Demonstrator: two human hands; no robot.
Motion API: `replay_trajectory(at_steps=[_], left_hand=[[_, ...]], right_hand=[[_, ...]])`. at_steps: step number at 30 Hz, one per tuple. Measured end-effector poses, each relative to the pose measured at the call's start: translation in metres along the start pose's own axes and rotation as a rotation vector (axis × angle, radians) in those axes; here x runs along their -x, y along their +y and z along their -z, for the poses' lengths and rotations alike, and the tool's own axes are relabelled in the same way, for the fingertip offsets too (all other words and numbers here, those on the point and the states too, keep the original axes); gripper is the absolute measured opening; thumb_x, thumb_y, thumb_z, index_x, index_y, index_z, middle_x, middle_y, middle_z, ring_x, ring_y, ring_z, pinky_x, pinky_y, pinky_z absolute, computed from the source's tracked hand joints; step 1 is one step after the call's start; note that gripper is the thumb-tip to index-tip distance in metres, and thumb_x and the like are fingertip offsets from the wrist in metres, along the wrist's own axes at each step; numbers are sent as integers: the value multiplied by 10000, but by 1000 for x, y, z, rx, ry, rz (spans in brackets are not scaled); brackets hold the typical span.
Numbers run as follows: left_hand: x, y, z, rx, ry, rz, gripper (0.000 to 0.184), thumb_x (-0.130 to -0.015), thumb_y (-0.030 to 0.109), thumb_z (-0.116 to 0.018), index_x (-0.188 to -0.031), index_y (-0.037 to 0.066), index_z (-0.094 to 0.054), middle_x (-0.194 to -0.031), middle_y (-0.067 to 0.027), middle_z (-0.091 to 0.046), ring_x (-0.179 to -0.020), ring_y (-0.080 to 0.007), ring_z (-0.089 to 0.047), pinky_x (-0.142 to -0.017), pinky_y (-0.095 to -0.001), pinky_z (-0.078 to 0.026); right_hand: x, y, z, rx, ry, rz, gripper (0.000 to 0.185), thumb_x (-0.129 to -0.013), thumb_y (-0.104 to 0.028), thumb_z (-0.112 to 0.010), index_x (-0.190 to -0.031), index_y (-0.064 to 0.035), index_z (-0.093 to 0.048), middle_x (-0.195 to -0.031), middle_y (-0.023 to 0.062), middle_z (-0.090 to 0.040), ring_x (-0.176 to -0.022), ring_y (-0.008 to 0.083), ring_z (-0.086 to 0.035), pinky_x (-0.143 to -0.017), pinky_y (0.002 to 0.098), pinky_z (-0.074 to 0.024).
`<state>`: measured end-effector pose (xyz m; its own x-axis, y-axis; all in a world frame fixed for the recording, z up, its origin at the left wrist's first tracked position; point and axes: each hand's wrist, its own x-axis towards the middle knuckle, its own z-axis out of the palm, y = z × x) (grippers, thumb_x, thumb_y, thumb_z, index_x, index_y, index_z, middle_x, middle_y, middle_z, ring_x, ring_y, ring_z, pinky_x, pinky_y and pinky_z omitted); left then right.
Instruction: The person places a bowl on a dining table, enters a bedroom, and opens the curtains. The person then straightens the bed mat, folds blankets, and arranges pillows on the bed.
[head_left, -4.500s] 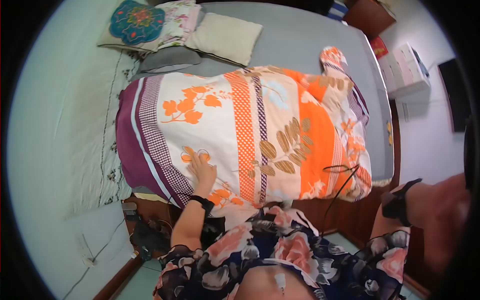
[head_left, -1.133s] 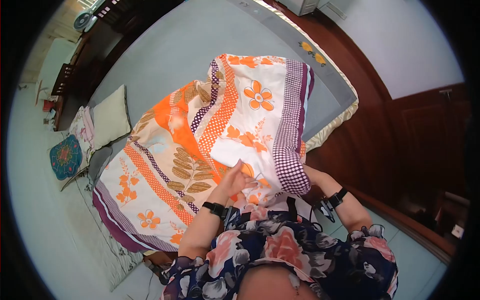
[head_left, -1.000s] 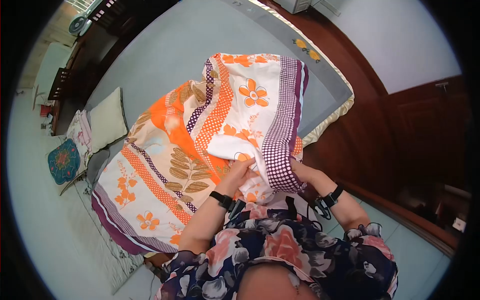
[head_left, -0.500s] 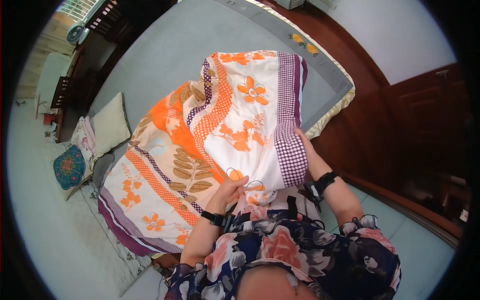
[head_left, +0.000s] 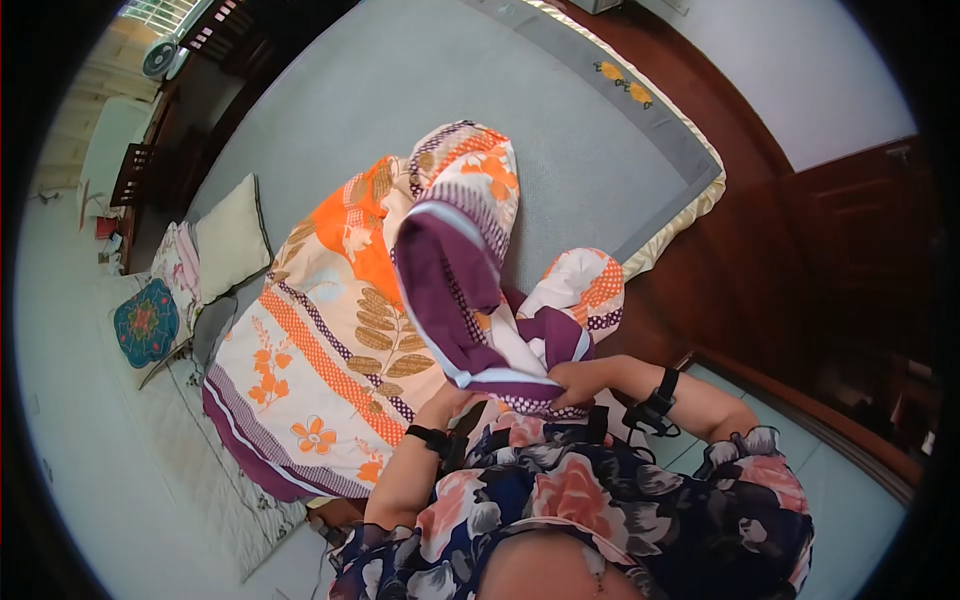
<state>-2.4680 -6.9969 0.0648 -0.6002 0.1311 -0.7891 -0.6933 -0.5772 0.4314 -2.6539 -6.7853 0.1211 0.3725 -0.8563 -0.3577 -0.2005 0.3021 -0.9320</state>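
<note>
A quilt (head_left: 315,320) with orange flowers, brown leaves and purple borders drapes over the near side of the bed. Its right part is gathered up before my body, with the purple edge (head_left: 450,270) turned upward. My right hand (head_left: 582,382) is closed on the purple border near my waist. Close by, my left hand (head_left: 450,405) grips the fabric, its fingertips partly hidden by the folds. A rounded fold (head_left: 580,285) bulges out beyond my right hand. Both wrists wear black straps.
The bed (head_left: 330,100) has a grey mat and a frilled cream edge. To the left lie a cream pillow (head_left: 232,240) and a teal embroidered cushion (head_left: 146,322). Dark wooden furniture (head_left: 800,250) stands on the right. A fan (head_left: 160,58) is at the far left.
My right hand has moved down and left, bringing the quilt's right edge toward my waist. The right part has folded over, showing its purple border, and more grey mat is uncovered.
</note>
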Motion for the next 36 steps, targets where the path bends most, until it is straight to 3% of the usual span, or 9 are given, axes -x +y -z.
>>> replay_trajectory(at_steps=[11,15,17,20,21,22,29,33,36], left_hand=[[29,58,-55,242,14,-248,215,-810,46,-643,-999,13,-548,-886,-38,-600,-792,-149,-611,-718,-285,-513],[35,109,-95,64,-48,-547,288,-818,72,-647,-1074,0,-538,-988,-53,-606,-878,-129,-586,-765,-276,-493],[51,137,-124,5,-111,-676,348,-819,101,-658,-1121,-15,-528,-1037,-55,-602,-924,-120,-573,-791,-274,-483],[50,148,-144,-180,-104,-833,362,-827,116,-651,-1134,-23,-519,-1044,-54,-601,-927,-114,-567,-800,-268,-476],[34,139,-141,-118,-129,-702,360,-834,123,-642,-1132,-33,-514,-1061,-57,-596,-943,-108,-556,-814,-263,-468],[29,140,-141,-111,-120,-717,360,-834,123,-642,-1132,-33,-514,-1061,-57,-596,-943,-108,-556,-814,-263,-468],[27,123,-85,-381,-359,-483,243,-894,187,-559,-1019,-12,-623,-1010,-110,-639,-944,-143,-597,-795,-258,-491],[22,76,43,174,489,-430,531,-823,486,-576,-1007,-13,-573,-832,-92,-601,-658,-168,-596,-606,-280,-530],[58,95,117,579,920,-491,795,-753,680,-527,-1187,18,-457,-1056,-129,-534,-910,-261,-566,-598,-341,-535]], right_hand=[[39,-66,72,-310,681,-53,484,-757,-118,-673,-1193,6,-504,-1096,76,-584,-996,151,-525,-893,297,-418],[118,-115,108,-587,1272,329,572,-719,-38,-642,-1245,28,-429,-1096,151,-584,-1001,249,-581,-878,356,-470],[153,-101,99,-694,1460,566,542,-850,-179,-568,-1295,41,-352,-1214,198,-513,-1090,303,-543,-930,425,-456],[183,3,64,-1171,1204,604,1009,-643,-482,-758,-1383,-35,-240,-1405,132,-335,-1272,314,-356,-1060,489,-306],[159,-11,48,-1235,1447,235,991,-615,-365,-803,-1383,-50,-262,-1413,88,-327,-1283,285,-339,-1081,460,-269],[139,-26,40,-864,1255,121,902,-629,-201,-786,-1370,-39,-296,-1383,86,-363,-1264,252,-364,-1067,414,-287],[183,-155,143,-321,1646,282,343,-774,-17,-613,-1109,30,-556,-1029,106,-609,-953,193,-585,-865,304,-453],[285,-216,151,-4,2017,299,362,-818,-113,-597,-1149,26,-549,-1060,129,-610,-969,204,-584,-866,332,-457],[330,-233,132,175,2136,165,366,-822,-147,-591,-1144,23,-555,-1057,125,-612,-961,202,-584,-858,328,-457]])
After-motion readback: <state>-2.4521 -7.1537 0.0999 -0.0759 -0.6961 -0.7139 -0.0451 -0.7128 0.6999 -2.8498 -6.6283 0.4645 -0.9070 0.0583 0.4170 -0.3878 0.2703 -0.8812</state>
